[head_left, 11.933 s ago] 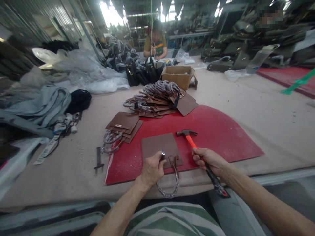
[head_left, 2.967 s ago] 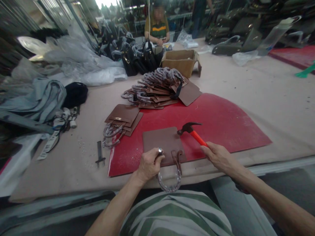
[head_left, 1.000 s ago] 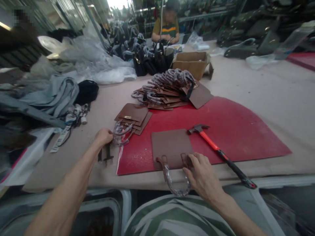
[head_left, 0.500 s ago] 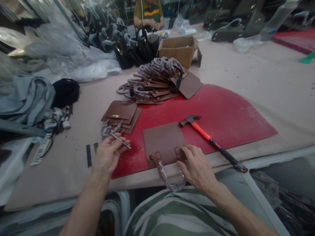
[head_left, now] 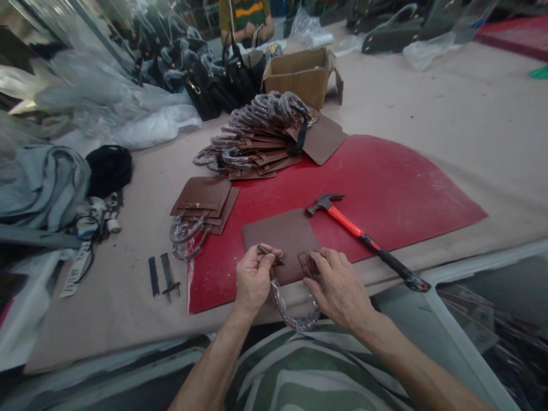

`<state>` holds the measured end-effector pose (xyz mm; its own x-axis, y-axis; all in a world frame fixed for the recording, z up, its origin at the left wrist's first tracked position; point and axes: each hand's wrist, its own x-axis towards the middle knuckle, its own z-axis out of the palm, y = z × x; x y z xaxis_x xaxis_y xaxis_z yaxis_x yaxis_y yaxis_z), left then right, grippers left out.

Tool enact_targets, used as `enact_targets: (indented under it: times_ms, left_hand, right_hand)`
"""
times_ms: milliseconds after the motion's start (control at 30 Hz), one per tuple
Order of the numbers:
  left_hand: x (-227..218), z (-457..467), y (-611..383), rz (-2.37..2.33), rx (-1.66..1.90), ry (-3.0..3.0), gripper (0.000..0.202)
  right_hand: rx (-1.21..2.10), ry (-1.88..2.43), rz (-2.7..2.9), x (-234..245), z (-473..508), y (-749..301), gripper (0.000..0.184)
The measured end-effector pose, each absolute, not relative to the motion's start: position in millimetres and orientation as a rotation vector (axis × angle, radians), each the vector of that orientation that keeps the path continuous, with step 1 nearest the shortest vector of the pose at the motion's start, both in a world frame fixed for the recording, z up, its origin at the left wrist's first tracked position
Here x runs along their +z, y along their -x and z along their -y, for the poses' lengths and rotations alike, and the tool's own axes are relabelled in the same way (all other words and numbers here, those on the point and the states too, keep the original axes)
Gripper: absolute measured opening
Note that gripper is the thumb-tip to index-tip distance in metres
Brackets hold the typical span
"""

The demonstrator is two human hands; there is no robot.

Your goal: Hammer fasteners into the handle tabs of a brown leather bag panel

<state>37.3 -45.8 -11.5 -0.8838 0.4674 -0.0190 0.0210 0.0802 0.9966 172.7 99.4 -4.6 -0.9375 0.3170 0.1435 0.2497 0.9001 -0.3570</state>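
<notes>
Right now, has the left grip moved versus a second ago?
Yes: the left grip went right, from left of the red mat to over the brown panel on it.

Left hand (head_left: 252, 279) pinches thin metal rod (head_left: 270, 254) over brown panel (head_left: 278, 229). Right hand (head_left: 340, 288) at handle tab (head_left: 303, 264), grip unclear; plastic-wrapped handle (head_left: 297, 324) loops toward person. Claw hammer (head_left: 351, 226) on red mat (head_left: 406, 182), right of panel, grip end past mat edge. Small panel stack (head_left: 203, 194) left, bigger panel pile (head_left: 261, 149) behind, cardboard box (head_left: 297, 80) beyond.
</notes>
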Motion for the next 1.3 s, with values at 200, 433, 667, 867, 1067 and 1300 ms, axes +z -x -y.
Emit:
enact_targets:
  times_ms: [200, 433, 667, 867, 1067, 1300]
  left_hand:
    - [-13, 43, -42, -2.083, 1.843, -0.526, 0.009]
    - [-16, 43, -43, -2.154, 1.8, -0.607, 0.008]
    - [-12, 44, -45, -2.298, 1.657, -0.902, 0.011]
    - [-20, 47, -44, -2.382, 1.538, -1.178, 0.014]
    - [-12, 42, -41, -2.334, 1.503, -1.19, 0.013]
    - [-18, 45, -38, -2.324, 1.466, -1.342, 0.014]
  right_hand:
    - [0.503, 0.414, 2.874, -5, -102, -173, 0.04]
    - [0.521, 0.413, 2.86, -5, -103, -174, 0.039]
    - [0.629, 0.385, 2.838, -3, -106, -175, 0.036]
    - [0.6, 0.409, 2.626, 6, -147, -177, 0.027]
    - [0.024, 0.747, 2.979, 18, -197, -168, 0.023]
    - [1.824, 1.175, 2.522, 29, -203, -160, 0.008]
